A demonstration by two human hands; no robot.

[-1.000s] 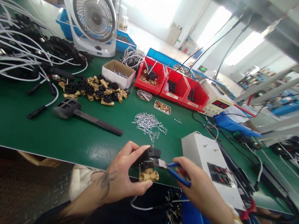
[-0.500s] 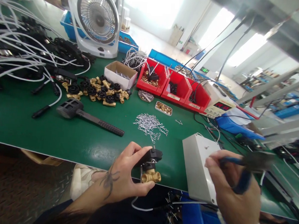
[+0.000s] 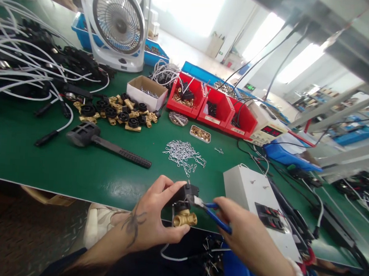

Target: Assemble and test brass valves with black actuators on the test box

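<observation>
A brass valve with a black housing (image 3: 185,219) is held upright in my left hand (image 3: 156,212), its thumb at the brass part and its fingers at the black top. My right hand (image 3: 244,227) grips blue-handled pliers (image 3: 215,218), and their metal jaws touch the valve's black upper part beside a small wire clip. Whether the jaws are closed on the clip is too small to tell. Just beyond the valve, a pile of silver wire clips (image 3: 181,152) lies on the green table (image 3: 114,183).
A black mallet (image 3: 110,144) lies left of the clips, with brass fittings (image 3: 114,111) behind it. Red bins (image 3: 213,110), a small tray of brass parts (image 3: 200,133) and a fan (image 3: 118,25) stand farther back. A grey box (image 3: 246,186) sits on the right, near my right hand.
My right hand has swung left and turned, bringing the pliers from above the grey box to the valve. My left hand keeps its hold on the valve.
</observation>
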